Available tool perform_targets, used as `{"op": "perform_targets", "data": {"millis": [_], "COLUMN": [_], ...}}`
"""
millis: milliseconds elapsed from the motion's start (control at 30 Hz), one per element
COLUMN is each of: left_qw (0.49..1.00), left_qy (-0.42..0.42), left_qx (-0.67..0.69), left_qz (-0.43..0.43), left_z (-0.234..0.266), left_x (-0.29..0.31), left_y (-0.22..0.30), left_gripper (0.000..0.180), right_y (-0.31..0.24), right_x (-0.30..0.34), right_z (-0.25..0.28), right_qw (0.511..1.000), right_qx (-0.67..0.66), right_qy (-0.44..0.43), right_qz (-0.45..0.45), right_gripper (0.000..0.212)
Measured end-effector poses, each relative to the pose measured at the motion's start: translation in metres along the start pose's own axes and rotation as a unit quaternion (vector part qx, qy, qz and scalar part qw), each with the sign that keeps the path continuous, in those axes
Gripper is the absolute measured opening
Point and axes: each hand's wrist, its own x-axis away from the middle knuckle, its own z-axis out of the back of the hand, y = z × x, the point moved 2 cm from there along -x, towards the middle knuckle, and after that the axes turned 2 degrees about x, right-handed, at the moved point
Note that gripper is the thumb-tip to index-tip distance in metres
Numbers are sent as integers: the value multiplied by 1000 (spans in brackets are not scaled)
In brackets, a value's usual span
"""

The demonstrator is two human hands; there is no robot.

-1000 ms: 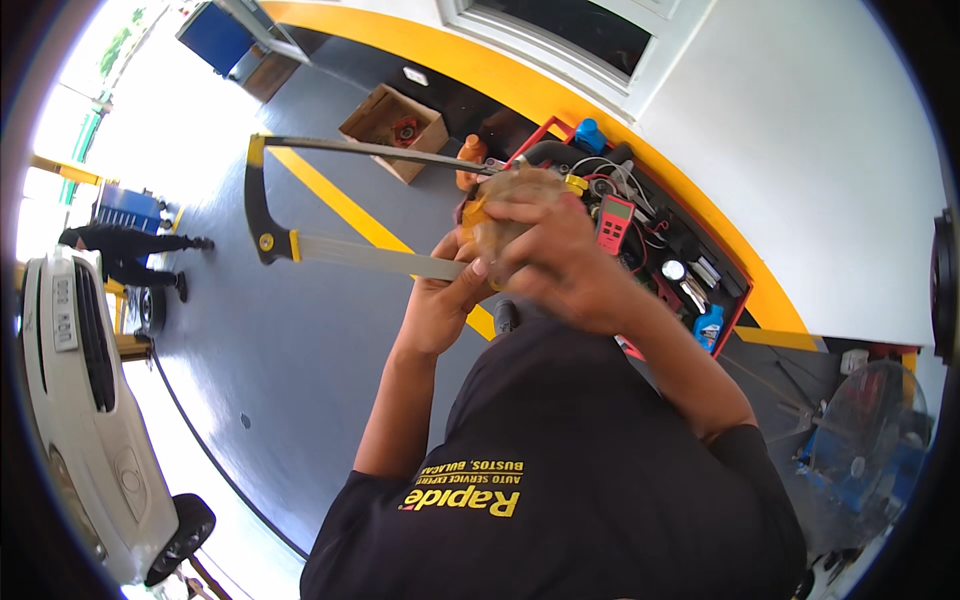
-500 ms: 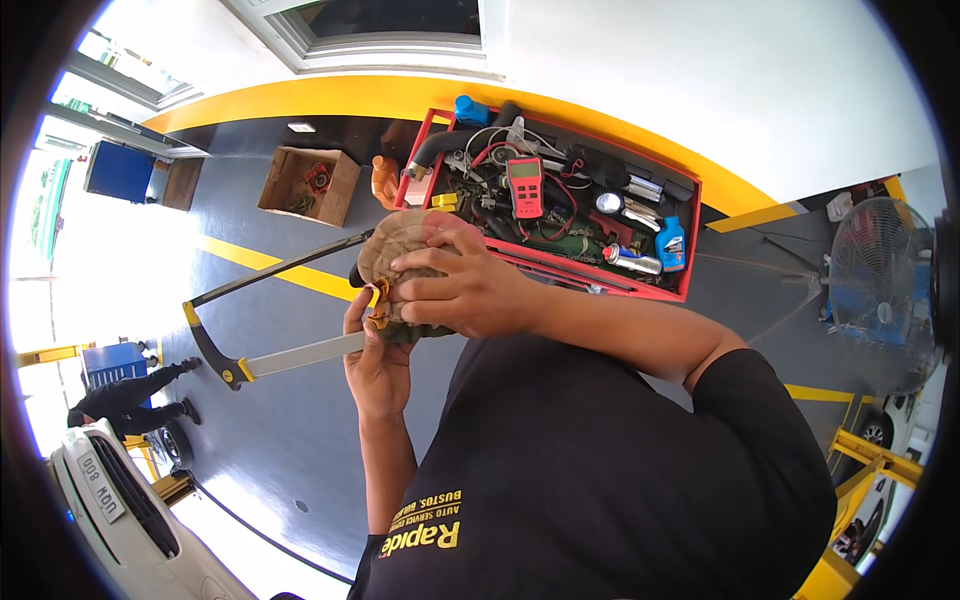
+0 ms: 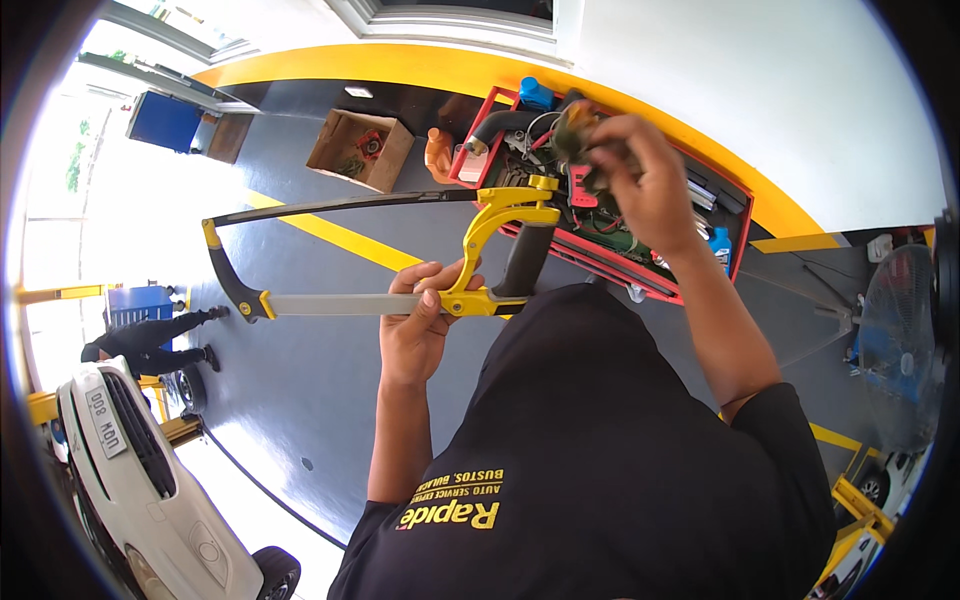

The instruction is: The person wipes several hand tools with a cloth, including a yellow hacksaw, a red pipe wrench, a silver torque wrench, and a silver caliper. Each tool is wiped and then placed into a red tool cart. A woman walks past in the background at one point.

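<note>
A hacksaw (image 3: 335,305) with a grey frame bar, yellow fittings and a dark handle lies level in front of my chest. Its dark, thin blade side faces away from me. My left hand (image 3: 415,330) is closed round the bar close to the yellow handle end. Over the toolbox, my right hand (image 3: 650,185) is raised, gripping a bunched camouflage-coloured rag (image 3: 573,138) that is smeared by motion. The rag is apart from the saw, whose handle stands uncovered between my hands.
Beyond my hands stands a red toolbox (image 3: 610,268) crammed with tools, hoses and bottles. A cardboard box (image 3: 385,172) and an orange bottle (image 3: 438,155) sit left of it. A fan (image 3: 900,330) stands at right. At left are a white car (image 3: 150,470) and another person (image 3: 160,340).
My right hand has lifted the rag off the hacksaw's handle and moved away to the right, over the toolbox. My left hand still grips the saw, whose yellow handle end now shows.
</note>
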Motion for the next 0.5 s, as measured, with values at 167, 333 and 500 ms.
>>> {"op": "perform_targets", "data": {"millis": [167, 333, 500], "left_qw": [998, 991, 994], "left_qy": [-63, -108, -94], "left_qx": [21, -73, -51], "left_qz": [-11, -14, 10], "left_z": [-15, 9, 2], "left_x": [-1, 9, 20], "left_y": [-1, 12, 30], "left_gripper": [25, 26, 28], "right_y": [-31, -27, -41], "right_x": [2, 4, 15], "right_z": [-20, -30, -33], "right_qw": [986, 936, 931], "right_qx": [71, 23, -55], "right_qy": [-79, -347, -346], "right_qz": [131, -61, -101], "right_gripper": [34, 33, 23]}}
